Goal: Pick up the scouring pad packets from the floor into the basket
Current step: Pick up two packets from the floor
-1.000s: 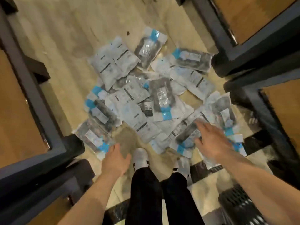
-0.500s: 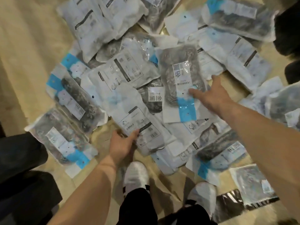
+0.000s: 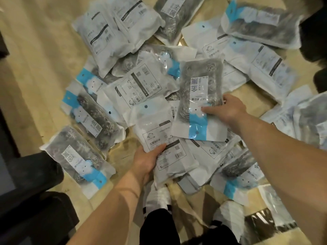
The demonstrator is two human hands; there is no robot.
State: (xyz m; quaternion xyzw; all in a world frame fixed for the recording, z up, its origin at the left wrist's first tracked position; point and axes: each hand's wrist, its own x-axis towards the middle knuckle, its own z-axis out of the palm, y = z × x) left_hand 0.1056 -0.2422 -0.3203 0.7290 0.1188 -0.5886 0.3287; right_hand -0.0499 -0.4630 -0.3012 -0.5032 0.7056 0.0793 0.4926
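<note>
**Both hands already loaded, basket nowhere in sight**

Starting closest in: the person's white shoes [image 3: 159, 195] stand at the near edge of the heap, with packets lapping right up against them.

Just past the toes, the left hand [image 3: 146, 160] grips the near end of a white-backed packet [image 3: 155, 128], thumb on top and fingers tucked under. That packet's long axis runs straight away from the hand, and its far end rests on the pile.

A bit further out and to the right, the right hand [image 3: 229, 109] pinches the side edge of a dark packet [image 3: 200, 92], with the thumb across the clear front. Its long axis also points away, blue header end nearest. It lies just left of that hand, overlapping the left hand's packet.

So each hand has its own packet, and neither needs to cross over.

Left of the left hand, two more dark packets [image 3: 77, 156] lie slanted on bare floor [image 3: 31, 71], easy pickings. Dark furniture [image 3: 26, 200] boxes in that near-left side though.

Beyond both hands the heap of packets [image 3: 261, 22] runs on to the top of the view, mostly overlapping.

My guess is the lift is clean straight up. The basket isn't visible, so I can't tell which way to swing.
</note>
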